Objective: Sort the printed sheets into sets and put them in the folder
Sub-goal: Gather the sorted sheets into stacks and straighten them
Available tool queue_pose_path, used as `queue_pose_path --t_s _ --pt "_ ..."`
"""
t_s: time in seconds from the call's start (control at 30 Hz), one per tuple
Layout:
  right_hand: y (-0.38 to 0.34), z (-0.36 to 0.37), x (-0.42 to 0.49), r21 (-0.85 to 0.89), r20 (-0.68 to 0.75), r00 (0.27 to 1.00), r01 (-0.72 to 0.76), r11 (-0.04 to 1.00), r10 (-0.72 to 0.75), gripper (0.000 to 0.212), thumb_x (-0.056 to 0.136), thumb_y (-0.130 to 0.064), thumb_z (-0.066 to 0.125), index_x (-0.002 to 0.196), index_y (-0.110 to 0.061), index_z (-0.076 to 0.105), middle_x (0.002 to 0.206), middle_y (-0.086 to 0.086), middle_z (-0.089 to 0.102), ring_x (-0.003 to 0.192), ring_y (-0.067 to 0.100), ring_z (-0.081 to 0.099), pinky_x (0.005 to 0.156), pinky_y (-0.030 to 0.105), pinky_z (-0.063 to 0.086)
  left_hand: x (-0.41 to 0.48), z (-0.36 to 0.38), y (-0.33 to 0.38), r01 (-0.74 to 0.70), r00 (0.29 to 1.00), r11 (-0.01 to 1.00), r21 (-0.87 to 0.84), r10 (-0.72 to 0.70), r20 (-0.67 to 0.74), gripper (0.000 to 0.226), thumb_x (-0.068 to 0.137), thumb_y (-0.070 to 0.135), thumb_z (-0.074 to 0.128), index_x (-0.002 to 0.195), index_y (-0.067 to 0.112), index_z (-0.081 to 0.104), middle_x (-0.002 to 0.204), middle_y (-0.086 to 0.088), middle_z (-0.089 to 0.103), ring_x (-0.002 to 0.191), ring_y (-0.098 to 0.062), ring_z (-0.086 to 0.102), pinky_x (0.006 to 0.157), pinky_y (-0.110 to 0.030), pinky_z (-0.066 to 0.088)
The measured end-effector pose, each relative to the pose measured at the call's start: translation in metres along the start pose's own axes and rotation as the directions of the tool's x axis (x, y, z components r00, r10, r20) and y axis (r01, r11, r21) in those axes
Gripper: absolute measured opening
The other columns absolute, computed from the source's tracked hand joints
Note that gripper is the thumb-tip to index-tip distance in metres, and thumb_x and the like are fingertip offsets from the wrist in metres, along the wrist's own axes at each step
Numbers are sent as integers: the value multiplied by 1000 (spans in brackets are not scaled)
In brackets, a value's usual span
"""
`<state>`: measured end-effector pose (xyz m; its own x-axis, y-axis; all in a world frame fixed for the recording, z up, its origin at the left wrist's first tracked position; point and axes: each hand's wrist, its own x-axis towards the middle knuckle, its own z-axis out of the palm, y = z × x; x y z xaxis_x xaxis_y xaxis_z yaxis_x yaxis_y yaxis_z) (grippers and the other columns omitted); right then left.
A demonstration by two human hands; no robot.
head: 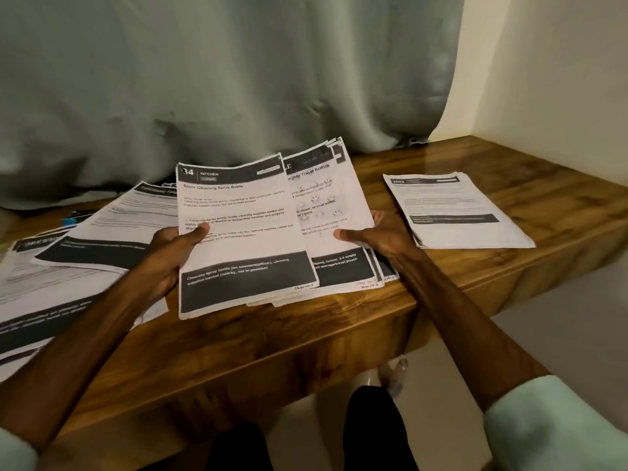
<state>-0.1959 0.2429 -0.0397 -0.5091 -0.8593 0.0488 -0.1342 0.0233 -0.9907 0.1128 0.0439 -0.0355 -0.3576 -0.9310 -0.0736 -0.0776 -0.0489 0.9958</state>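
Your two pale green sleeves (557,426) frame the bottom corners, with your dark trouser legs (373,433) between them below the front edge of the wooden table (306,338). Your left hand (170,253) pinches the left edge of the kitchen sheet (244,239), thumb lying on the printed face and fingers tucked beneath it. That sheet is headed "Store Cleaning Spray Bottle", has a dark band across its foot and a handwritten page note in its lower right corner. It is lifted slightly and overlaps the left part of the travel bottles stack (329,198). Whether more sheets ride under it in your left hand cannot be told. Your right hand (380,236) grips that stack at its right edge, thumb pressed on the top page and fingers curled round behind, fingertips just showing past the paper. The stack's lower edge sits fanned at the table's middle. Well apart to the right, a squared pile of sheets (458,212) lies flat near the table edge. To your left, loose sheets (85,239) are spread and overlapping, running off the frame, with a small blue object (73,219) just behind them. A grey-green curtain (238,79) hangs behind the table, and a cream wall (560,79) stands to the right.
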Motion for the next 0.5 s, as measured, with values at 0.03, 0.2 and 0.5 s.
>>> queue_pose_path --t_s 0.03,0.2,0.5 --pt "-1 -1 0 13 6 1000 -1 1000 1 29 76 -6 88 100 -14 74 83 -13 77 73 1 74 58 15 55 -2 -1 0 -2 1000 1000 -20 3 14 14 95 24 70 106 16 71 94 0 79 84 -22 77 79 -39 59" --pt "0 -3 1 65 -6 1000 23 998 -23 44 72 -10 92 112 -10 74 99 -3 79 88 8 76 64 18 58 -9 1 0 -29 998 999 -46 32 59 12 95 20 69 106 15 71 97 0 79 86 -20 77 68 -31 64" --pt "-1 -1 -3 38 -1 999 36 999 -35 49 71 -16 92 116 -12 73 105 0 78 88 11 77 64 21 59 -14 6 0 -89 992 996 -11 89 87 25 91 24 75 112 11 73 101 0 79 91 -20 77 73 -29 61"
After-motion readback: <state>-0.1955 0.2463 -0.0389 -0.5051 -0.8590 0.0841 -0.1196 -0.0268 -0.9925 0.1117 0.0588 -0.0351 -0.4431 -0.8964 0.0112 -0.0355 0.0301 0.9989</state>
